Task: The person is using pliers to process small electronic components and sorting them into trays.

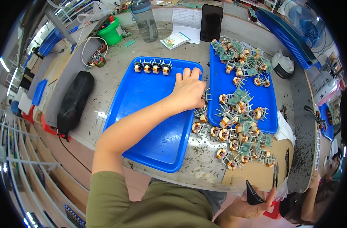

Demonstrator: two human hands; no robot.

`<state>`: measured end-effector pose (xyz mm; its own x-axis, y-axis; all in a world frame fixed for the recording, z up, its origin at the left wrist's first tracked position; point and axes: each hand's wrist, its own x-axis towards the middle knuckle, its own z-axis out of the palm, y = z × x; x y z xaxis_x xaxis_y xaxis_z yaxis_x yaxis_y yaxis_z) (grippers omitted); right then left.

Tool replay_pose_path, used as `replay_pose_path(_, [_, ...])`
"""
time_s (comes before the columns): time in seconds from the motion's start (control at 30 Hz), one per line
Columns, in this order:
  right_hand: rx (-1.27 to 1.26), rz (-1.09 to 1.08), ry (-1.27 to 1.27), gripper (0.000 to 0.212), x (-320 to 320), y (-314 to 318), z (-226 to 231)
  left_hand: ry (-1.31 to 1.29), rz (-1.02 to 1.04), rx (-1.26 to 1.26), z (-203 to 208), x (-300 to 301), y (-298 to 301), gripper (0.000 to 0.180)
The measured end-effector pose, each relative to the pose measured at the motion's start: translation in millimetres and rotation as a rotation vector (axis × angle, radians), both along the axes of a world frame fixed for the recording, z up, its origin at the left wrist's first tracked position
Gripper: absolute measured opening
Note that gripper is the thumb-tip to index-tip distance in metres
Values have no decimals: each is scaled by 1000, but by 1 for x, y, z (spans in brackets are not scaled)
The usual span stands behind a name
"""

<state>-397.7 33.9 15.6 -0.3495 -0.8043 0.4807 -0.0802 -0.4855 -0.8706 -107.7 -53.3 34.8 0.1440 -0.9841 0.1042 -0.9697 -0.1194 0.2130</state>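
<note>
Four coils (156, 69) sit in the left tray (154, 150), a bottle (145, 24) behind it.

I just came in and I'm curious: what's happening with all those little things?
A person's left hand is over the right edge of the left tray; whether it holds anything is hidden. Their right hand grips a black tool. Four coils stand in a row in that tray, and many more coils lie heaped in and beside the right tray.

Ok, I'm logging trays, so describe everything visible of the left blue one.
The left blue tray is shallow, glossy and plastic-looking, with rounded corners and a raised rim. It lies flat on the table. Four coil components stand in a row near its far rim. The left hand reaches over its right rim; contact is unclear.
</note>
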Motion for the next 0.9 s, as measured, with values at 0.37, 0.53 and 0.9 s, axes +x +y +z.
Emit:
replay_pose_path(0.37, [192, 114, -80, 54, 24, 2, 26, -12, -101, -386, 13, 1, 23, 31])
replay_pose_path(0.53, [148, 104, -12, 54, 24, 3, 20, 33, -88, -356, 11, -3, 19, 27])
replay_pose_path(0.9, [114, 195, 55, 53, 24, 9, 19, 86, -344, 82, 9, -17, 36, 28])
